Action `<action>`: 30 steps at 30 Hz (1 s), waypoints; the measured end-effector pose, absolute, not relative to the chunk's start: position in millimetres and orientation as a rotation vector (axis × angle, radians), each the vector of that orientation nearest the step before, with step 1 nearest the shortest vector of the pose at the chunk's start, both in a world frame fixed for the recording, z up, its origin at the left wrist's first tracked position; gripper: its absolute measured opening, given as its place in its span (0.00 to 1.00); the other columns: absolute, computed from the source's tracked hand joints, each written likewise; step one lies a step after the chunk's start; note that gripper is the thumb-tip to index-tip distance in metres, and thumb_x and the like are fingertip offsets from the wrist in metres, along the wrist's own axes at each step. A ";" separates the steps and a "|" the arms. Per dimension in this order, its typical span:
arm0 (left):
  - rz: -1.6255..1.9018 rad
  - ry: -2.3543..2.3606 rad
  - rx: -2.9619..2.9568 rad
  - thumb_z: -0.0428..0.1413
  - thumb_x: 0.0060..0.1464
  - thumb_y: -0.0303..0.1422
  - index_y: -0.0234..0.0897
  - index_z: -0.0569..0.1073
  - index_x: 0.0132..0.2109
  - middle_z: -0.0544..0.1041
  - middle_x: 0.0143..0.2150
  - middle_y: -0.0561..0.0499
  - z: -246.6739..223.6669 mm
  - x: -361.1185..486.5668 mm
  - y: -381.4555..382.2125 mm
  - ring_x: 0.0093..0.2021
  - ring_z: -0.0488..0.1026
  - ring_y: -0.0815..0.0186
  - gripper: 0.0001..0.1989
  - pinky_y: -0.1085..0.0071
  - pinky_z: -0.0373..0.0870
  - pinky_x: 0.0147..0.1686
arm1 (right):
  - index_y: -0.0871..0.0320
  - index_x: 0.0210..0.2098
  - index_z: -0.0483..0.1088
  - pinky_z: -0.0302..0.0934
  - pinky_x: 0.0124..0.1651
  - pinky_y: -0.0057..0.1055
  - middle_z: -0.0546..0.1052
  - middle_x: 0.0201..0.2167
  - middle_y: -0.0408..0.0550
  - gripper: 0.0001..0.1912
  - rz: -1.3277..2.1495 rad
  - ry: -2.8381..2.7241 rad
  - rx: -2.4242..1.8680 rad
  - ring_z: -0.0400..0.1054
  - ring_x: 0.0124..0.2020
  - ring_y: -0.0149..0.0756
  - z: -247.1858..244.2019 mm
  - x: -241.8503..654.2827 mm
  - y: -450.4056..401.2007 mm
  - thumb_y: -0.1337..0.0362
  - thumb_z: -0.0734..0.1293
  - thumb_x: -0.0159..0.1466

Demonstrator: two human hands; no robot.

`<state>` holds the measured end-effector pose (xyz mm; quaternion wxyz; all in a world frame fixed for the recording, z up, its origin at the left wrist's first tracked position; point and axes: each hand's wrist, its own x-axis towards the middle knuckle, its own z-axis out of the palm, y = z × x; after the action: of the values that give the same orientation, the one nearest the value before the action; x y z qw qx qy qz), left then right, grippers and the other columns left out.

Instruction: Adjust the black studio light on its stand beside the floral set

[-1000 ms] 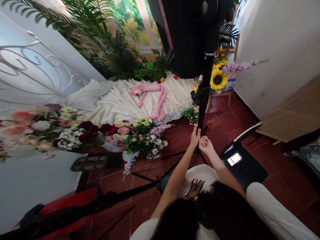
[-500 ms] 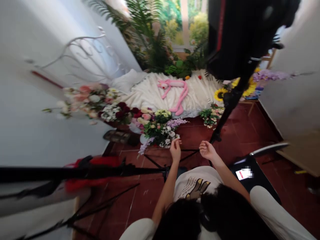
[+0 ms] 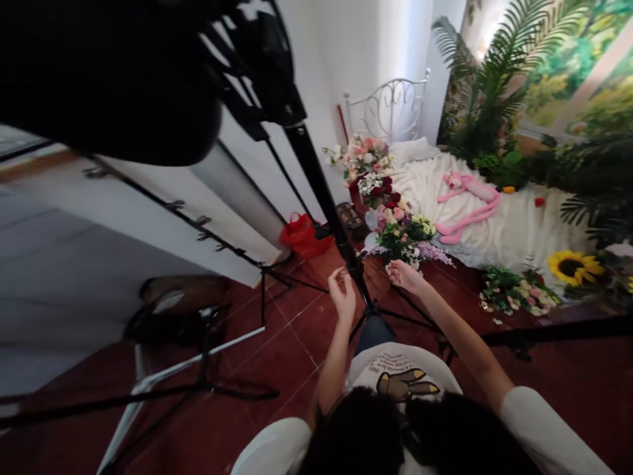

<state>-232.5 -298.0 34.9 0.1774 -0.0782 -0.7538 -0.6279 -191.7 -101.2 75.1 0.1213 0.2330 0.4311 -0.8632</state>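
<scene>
My left hand point(image 3: 342, 293) is raised just left of a black stand pole point(image 3: 319, 178). Its fingers are bent and apart, with nothing visible between them. To the right of the pole, my right hand point(image 3: 405, 276) has loosely bent, parted fingers and holds nothing visible. It appears in front of the flower arrangement point(image 3: 395, 227); whether it touches any petals cannot be made out. Whether my left hand touches the pole is also unclear.
A large black lamp-like head point(image 3: 113, 79) fills the upper left. Beyond my hands are a cream-draped bed point(image 3: 519, 227), a pink plush toy point(image 3: 475, 191) and a sunflower point(image 3: 573, 267). A red bag point(image 3: 304, 234) and tripod legs point(image 3: 410, 316) stand on the tiled floor.
The view has swung left, so the bed and flowers now appear further right. The pole now stands between my hands. The fingers of my right hand look less curled.
</scene>
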 end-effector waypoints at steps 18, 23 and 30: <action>-2.042 -2.114 -0.235 0.42 0.59 0.54 0.39 0.68 0.49 0.73 0.48 0.43 22.9 -267.4 -266.4 0.52 0.70 0.61 0.26 0.64 0.64 0.56 | 0.63 0.26 0.70 0.60 0.29 0.20 0.74 0.21 0.39 0.11 -1.463 2.056 -0.355 0.67 0.23 0.25 118.5 -331.1 -101.2 0.69 0.75 0.45; -2.015 -2.121 -0.216 0.42 0.59 0.54 0.38 0.67 0.51 0.73 0.49 0.43 21.2 -266.8 -265.9 0.52 0.70 0.61 0.27 0.64 0.64 0.56 | 0.59 0.28 0.71 0.61 0.37 0.26 0.75 0.25 0.42 0.10 -1.304 2.747 -0.511 0.70 0.30 0.33 113.9 -306.6 -111.2 0.73 0.73 0.47; -2.037 -2.111 -0.217 0.42 0.59 0.54 0.39 0.67 0.52 0.73 0.50 0.43 17.0 -268.2 -265.3 0.54 0.70 0.61 0.27 0.64 0.65 0.57 | 0.56 0.45 0.71 0.60 0.53 0.36 0.76 0.45 0.50 0.18 -1.626 2.763 -0.606 0.70 0.47 0.41 121.8 -256.3 -126.7 0.61 0.70 0.55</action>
<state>-268.2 -265.3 17.0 0.0999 -0.0735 -0.7141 -0.6889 -256.3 -126.7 121.8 -0.0605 -0.1854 0.8452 -0.4975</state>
